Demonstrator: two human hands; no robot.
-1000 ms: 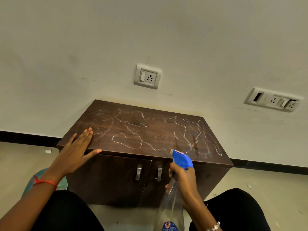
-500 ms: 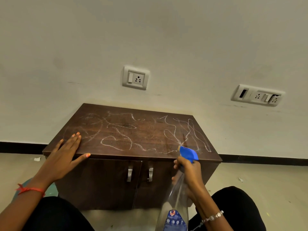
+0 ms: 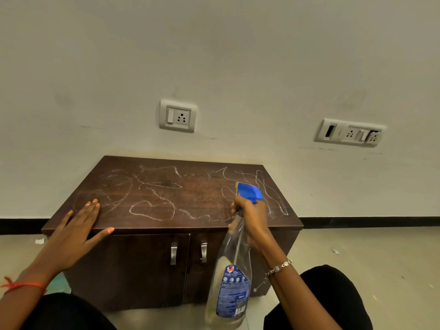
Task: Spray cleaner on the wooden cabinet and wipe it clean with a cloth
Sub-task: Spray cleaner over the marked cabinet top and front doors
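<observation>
A low dark wooden cabinet [image 3: 195,194] stands against the wall, its top covered in white chalk scribbles. My left hand [image 3: 76,229] lies flat on the top's front left corner, fingers spread, thumb over the edge. My right hand [image 3: 252,222] grips the neck of a clear spray bottle [image 3: 232,282] with a blue label. The blue trigger head [image 3: 248,191] hangs over the right part of the top, nozzle pointing away from me. No cloth is in view.
Two metal door handles [image 3: 188,253] sit on the cabinet front. A wall socket [image 3: 177,116] is above the cabinet, a wider socket panel [image 3: 350,133] to the right. My knees in black [image 3: 333,298] flank the cabinet. Scraps of litter [image 3: 335,251] lie on the floor.
My right hand has lifted the spray bottle up and forward, so its blue head now sits over the cabinet top. My left hand stays flat on the corner.
</observation>
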